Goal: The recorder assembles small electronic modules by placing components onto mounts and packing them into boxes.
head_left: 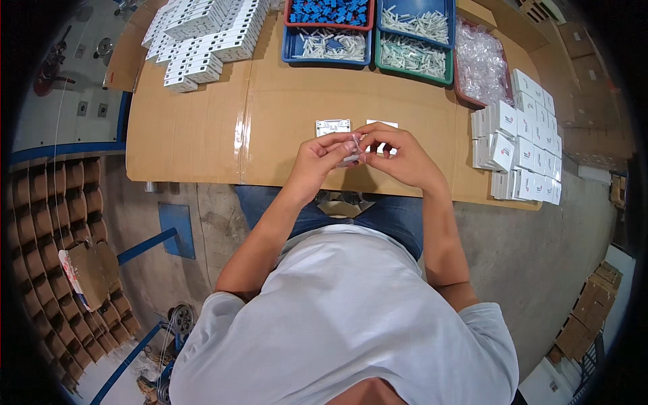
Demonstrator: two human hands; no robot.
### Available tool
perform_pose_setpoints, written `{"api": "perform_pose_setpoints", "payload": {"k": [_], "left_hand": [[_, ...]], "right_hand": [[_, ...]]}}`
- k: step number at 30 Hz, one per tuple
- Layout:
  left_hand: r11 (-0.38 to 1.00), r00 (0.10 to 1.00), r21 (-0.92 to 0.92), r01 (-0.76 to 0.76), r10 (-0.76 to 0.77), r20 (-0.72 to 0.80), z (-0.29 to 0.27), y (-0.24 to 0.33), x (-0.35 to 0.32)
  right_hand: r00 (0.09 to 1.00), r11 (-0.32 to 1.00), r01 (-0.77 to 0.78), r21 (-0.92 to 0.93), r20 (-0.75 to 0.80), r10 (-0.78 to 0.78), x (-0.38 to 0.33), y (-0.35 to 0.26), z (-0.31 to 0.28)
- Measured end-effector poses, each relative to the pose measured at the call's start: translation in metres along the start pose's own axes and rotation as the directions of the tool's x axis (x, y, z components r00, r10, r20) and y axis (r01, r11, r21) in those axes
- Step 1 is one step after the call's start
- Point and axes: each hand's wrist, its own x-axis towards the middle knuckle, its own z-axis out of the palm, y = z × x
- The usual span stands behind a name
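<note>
Over the near edge of the cardboard-covered table (196,135), my two hands meet around a small clear plastic bag (352,158). Something pale shows inside the bag, too small to make out. The fingers of my left hand (320,160) are closed on the bag's left side. My right hand (403,155) pinches its right side between thumb and fingers. Just beyond my left fingers lies a white slotted plastic plate (333,126). A second white piece (382,125) lies beyond my right hand and is partly covered by it.
White boxes (209,44) are stacked at the far left. Trays stand at the back: a red tray (329,27) of blue parts, blue (325,63) and green (412,77) trays of small bagged pieces, a red tray (466,99) of clear bags. White cartons (523,145) pile up at right.
</note>
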Motion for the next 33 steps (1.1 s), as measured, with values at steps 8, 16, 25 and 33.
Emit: {"api": "perform_pose_setpoints", "payload": {"k": [8, 16, 25, 33], "left_hand": [[0.998, 0.998, -0.047, 0.031, -0.033, -0.044, -0.003, -0.003, -0.001], [0.997, 0.998, -0.032, 0.064, -0.065, -0.014, -0.004, 0.004, -0.002], [0.999, 0.998, 0.051, 0.003, 0.001, -0.059, 0.002, 0.009, -0.003], [0.995, 0.996, 0.093, -0.032, 0.04, -0.08, -0.005, -0.007, -0.003]], "right_hand": [[0.996, 0.998, 0.056, 0.019, 0.062, -0.057, 0.001, 0.01, 0.011], [0.994, 0.999, 0.032, 0.019, 0.101, -0.033, 0.0, 0.007, 0.012], [1.0, 1.0, 0.023, 0.001, -0.02, -0.023, 0.0, 0.005, 0.009], [0.982, 0.999, 0.047, 0.002, -0.184, -0.046, -0.001, 0.012, 0.008]]}}
